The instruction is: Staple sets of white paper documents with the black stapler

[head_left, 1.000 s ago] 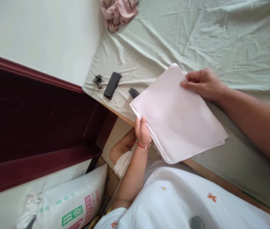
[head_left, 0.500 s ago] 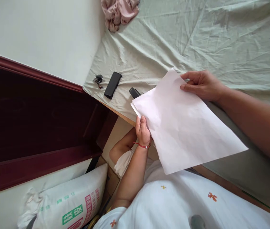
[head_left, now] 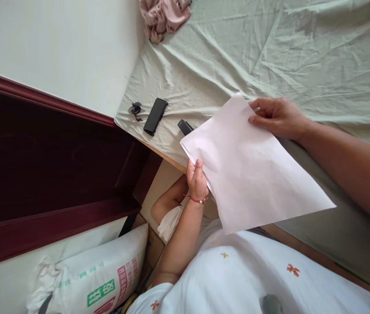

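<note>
White sheets of paper [head_left: 253,170], lying over one another, are held up in front of my body, tilted. My left hand [head_left: 198,179] pinches their left edge, thumb on top, its other fingers partly hidden beneath. At the upper right edge, my right hand [head_left: 278,117] grips the paper between thumb and fingers. Just behind the paper's left corner lies a small black object [head_left: 185,127], partly covered from view; I cannot make out its kind.
A pale green sheet [head_left: 224,56] covers the bed. On it lie a black phone-like slab [head_left: 155,116], a small dark tangled item [head_left: 135,110] and crumpled pink cloth [head_left: 167,19]. Dark red wooden furniture [head_left: 57,161] stands left, above a stuffed white sack [head_left: 106,270].
The paper's lower edge has risen slightly, and the sheets' left corners now sit closer together. Both hands keep their hold, nearly in the same place.
</note>
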### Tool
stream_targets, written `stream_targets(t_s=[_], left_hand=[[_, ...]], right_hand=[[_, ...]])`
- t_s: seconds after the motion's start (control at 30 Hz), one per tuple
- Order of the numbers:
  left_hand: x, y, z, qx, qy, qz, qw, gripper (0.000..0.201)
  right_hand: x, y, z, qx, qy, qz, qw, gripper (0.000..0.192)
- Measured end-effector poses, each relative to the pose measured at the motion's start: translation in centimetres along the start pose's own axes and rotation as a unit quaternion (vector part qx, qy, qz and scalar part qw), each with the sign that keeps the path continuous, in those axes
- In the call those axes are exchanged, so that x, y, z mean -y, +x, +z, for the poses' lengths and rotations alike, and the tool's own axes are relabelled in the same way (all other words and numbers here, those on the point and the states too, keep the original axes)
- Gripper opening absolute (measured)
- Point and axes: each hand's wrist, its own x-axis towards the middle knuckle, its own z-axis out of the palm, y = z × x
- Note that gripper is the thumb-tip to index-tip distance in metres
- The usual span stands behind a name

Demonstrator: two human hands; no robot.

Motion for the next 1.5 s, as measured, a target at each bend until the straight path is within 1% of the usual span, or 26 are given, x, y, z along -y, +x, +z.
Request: stream_targets(t_s=[0.07,0.13,0.23,0.3,0.37,0.43,0.47,0.5,0.57,0.6,0.63,0.73,0.77,0.83,0.9,0.93,1.0,1.07,1.13,1.2,1.27,1.3,1.4,1.5], left_hand=[[0.0,0.1,-0.1,-0.009,-0.011,-0.009,1.0,0.06],[0.0,0.2,-0.3,-0.027,-0.026,-0.02,0.999,0.06],[-0.6,0.3,-0.7,-0.056,-0.039,-0.034,0.997,0.056],[-1.3,0.4,-1.2,-0.063,-0.037,-0.031,0.997,0.052],[-2.3,0.8,-1.8,-0.072,-0.036,-0.012,0.997,0.05],[-3.1,1.4,-2.5,-0.103,-0.041,0.015,0.994,0.049],[-3.4,1.9,-3.0,-0.123,-0.043,0.027,0.991,0.049],[-3.7,2.4,-3.4,-0.143,-0.046,0.037,0.988,0.048],[-4.0,3.5,-4.0,-0.176,-0.054,0.044,0.982,0.047],[-4.1,4.0,-4.2,-0.195,-0.06,0.04,0.978,0.045],[-4.2,4.5,-4.2,-0.218,-0.067,0.032,0.973,0.044],[-4.8,5.7,-3.4,-0.289,-0.097,0.003,0.952,0.043],[-5.0,5.9,-2.9,-0.303,-0.106,-0.005,0.947,0.043],[-5.3,6.2,-2.0,-0.31,-0.119,-0.009,0.943,0.042],[-5.3,6.4,-1.3,-0.293,-0.125,0.008,0.948,0.038],[-5.2,6.4,-0.9,-0.273,-0.126,0.021,0.954,0.036],[-4.7,6.4,-0.4,-0.214,-0.134,0.048,0.966,0.033],[-4.2,6.3,-0.2,-0.148,-0.16,0.062,0.974,0.032],[-3.7,6.2,-0.5,-0.096,-0.194,0.054,0.975,0.03],[-3.5,6.2,-1.5,-0.06,-0.206,0.025,0.976,0.03],[-3.7,6.4,-3.2,-0.036,-0.181,-0.002,0.983,0.033],[-3.9,6.5,-4.2,-0.027,-0.16,0.001,0.987,0.036],[-4.5,6.8,-7.2,0.012,-0.052,0.054,0.997,0.05],[-4.0,6.6,-9.6,0.066,0.081,0.081,0.991,0.057]], right_hand=[[-0.3,0.2,0.0,-0.024,-0.027,-0.027,0.999,0.046],[-0.7,0.6,0.0,-0.036,-0.049,-0.059,0.996,0.056],[-1.1,1.0,-0.1,-0.018,-0.085,-0.092,0.992,0.07],[-1.3,1.2,-0.1,-0.001,-0.101,-0.09,0.991,0.079],[-1.3,1.2,-0.1,0.013,-0.1,-0.079,0.992,0.089],[-1.2,1.1,-0.1,0.03,-0.091,-0.073,0.993,0.097],[-1.0,1.0,-0.2,0.042,-0.086,-0.072,0.993,0.097],[-0.8,0.9,-0.3,0.056,-0.081,-0.068,0.993,0.093],[-0.3,0.6,-0.6,0.087,-0.067,-0.058,0.992,0.076],[-0.1,0.4,-0.8,0.102,-0.059,-0.053,0.992,0.066],[0.0,0.3,-1.0,0.116,-0.05,-0.05,0.991,0.061],[0.2,0.2,-1.3,0.162,-0.025,-0.064,0.984,0.062],[0.1,0.2,-1.3,0.176,-0.018,-0.072,0.982,0.062],[-0.1,0.3,-1.2,0.196,0.001,-0.086,0.977,0.06],[-0.2,0.4,-0.9,0.203,0.028,-0.091,0.975,0.058],[-0.3,0.3,-0.7,0.203,0.047,-0.093,0.974,0.057],[-0.4,0.2,-0.1,0.19,0.096,-0.089,0.973,0.056],[-0.5,0.0,0.5,0.147,0.147,-0.074,0.975,0.057],[-0.5,-0.2,0.9,0.074,0.192,-0.055,0.977,0.06],[-0.3,-0.3,0.9,0.01,0.224,-0.046,0.974,0.06],[0.2,-0.4,0.4,-0.02,0.234,-0.047,0.971,0.058],[0.5,-0.5,0.1,-0.023,0.23,-0.047,0.972,0.054],[1.6,-1.0,-0.6,-0.008,0.196,-0.042,0.98,0.042],[2.4,-1.5,-0.6,0.014,0.161,-0.032,0.986,0.039]])
